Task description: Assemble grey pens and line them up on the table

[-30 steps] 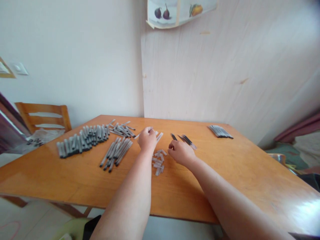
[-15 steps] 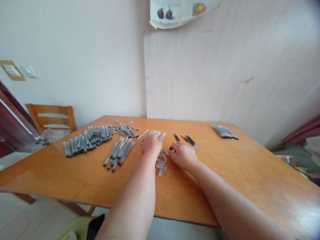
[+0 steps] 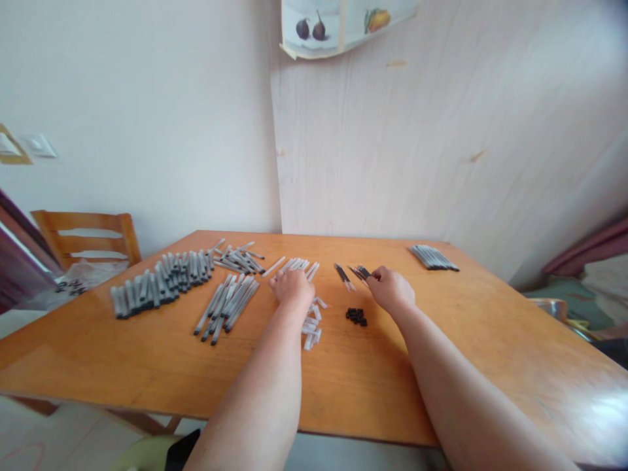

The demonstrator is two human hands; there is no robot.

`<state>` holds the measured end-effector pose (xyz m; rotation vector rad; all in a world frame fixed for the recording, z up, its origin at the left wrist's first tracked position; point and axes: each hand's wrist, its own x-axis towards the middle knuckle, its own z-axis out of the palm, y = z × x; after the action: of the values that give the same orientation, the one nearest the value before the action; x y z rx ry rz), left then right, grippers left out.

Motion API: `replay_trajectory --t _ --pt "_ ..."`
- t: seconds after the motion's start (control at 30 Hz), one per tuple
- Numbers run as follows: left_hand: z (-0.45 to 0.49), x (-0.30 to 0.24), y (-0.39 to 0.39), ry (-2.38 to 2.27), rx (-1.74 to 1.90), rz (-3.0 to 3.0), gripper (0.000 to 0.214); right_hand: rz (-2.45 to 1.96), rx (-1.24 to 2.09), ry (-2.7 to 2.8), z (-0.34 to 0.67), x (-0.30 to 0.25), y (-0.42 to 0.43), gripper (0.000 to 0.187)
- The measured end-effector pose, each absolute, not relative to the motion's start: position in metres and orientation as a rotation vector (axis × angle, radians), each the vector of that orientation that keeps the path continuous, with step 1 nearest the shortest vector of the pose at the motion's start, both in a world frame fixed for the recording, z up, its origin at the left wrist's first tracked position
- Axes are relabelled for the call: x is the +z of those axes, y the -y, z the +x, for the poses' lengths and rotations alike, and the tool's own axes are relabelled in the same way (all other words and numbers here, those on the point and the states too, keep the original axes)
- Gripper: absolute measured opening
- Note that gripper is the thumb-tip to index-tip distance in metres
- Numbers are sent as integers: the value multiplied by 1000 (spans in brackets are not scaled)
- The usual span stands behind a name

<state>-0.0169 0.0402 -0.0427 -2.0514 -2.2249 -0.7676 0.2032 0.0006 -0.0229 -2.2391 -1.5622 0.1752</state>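
Observation:
My left hand rests curled on the orange wooden table, its fingers over a small row of clear tubes; I cannot make out what it holds. My right hand reaches toward a few thin black refills and pinches the end of one. Between my hands lie a loose pile of short clear caps and a small cluster of black plugs.
Left of my hands lie a bundle of grey pens, a long row of grey pens and a scattered pile. Another grey bundle sits at the far right. A wooden chair stands at the left.
My right hand moved right and away to the black refills, uncovering the black plugs. My left hand drew slightly back from the clear tubes and curled.

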Motion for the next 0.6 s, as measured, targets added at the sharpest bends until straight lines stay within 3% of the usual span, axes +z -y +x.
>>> replay_trajectory --t 0.33,0.53,0.6 --pt "-13 -28 -35 2226 -878 -2060 17 -2274 209 1419 226 -26 -8 26" --pt "-8 -34 -50 2373 -2113 -2121 26 -2276 244 1408 246 -34 -16 23" --pt "-7 -33 -52 2362 -2266 -2201 26 -2286 266 1418 248 -34 -16 22"
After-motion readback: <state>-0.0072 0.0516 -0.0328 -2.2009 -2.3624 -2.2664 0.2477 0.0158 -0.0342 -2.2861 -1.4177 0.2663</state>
